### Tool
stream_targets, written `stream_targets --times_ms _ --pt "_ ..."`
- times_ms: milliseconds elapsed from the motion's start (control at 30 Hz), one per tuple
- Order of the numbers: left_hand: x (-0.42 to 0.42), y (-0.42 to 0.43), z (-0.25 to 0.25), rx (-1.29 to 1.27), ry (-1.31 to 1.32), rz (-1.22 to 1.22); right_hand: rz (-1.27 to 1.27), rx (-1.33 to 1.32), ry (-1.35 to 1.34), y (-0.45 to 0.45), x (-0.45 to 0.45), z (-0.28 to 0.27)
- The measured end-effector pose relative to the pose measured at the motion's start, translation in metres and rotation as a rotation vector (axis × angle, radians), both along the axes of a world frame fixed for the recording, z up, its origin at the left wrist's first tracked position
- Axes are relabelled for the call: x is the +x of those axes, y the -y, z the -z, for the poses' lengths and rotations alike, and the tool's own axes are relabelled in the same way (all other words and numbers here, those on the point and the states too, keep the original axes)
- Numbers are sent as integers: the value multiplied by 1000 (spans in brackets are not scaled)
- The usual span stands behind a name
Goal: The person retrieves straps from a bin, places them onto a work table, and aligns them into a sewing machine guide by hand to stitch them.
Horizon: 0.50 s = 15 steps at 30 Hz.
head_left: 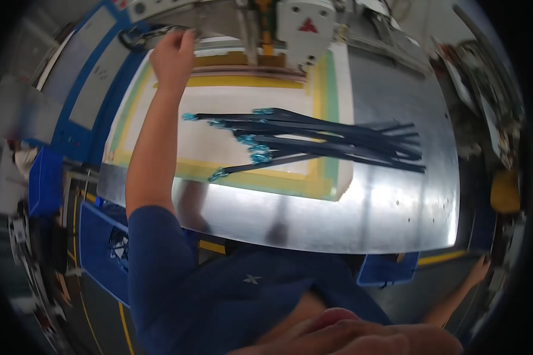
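Observation:
My left hand (173,52) is raised over the far left corner of the white board (160,136), fingers closed. A dark loop, perhaps a cable or chain (137,40), shows right beside it; I cannot make out whether the fingers hold it. Dark flat straps (331,133) with shiny teal ends (259,152) lie in a loose fanned bundle across the board and the metal table. They are apart from both hands. Out at the far right, low and away from the table, is my right hand (481,270), small and blurred, its fingers unclear.
Yellow and green tape edges the board. A machine head (305,29) and a long bar (249,72) stand over its far side. The shiny metal table (397,207) extends to the right. Blue bins (103,254) sit below, and a blue cabinet (89,77) stands left.

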<state>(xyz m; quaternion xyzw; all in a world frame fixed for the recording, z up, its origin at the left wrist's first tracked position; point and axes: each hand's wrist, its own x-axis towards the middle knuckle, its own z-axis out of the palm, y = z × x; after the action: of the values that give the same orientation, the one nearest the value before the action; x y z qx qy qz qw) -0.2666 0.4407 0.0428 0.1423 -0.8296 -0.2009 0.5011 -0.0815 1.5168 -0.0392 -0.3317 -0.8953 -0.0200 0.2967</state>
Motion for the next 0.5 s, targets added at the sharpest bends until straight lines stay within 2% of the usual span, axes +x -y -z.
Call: stream_targets --times_ms 33,133,233,267,333,500 --pt "-13 9 -23 -61 -101 -6 75 -21 83 -14 6 20" --pt "-49 34 -80 -203 -175 -19 203 -60 168 -5 30 55" --pt "-61 16 -126 8 203 -3 183 -63 116 13 52 71" --pt "-61 16 -125 8 193 -19 163 -52 49 16 62 78" --pt "-67 16 -114 -165 56 -97 139 -36 -82 21 77 90" --pt "-70 28 -97 -311 -69 -96 103 -5 -42 18 94 97"
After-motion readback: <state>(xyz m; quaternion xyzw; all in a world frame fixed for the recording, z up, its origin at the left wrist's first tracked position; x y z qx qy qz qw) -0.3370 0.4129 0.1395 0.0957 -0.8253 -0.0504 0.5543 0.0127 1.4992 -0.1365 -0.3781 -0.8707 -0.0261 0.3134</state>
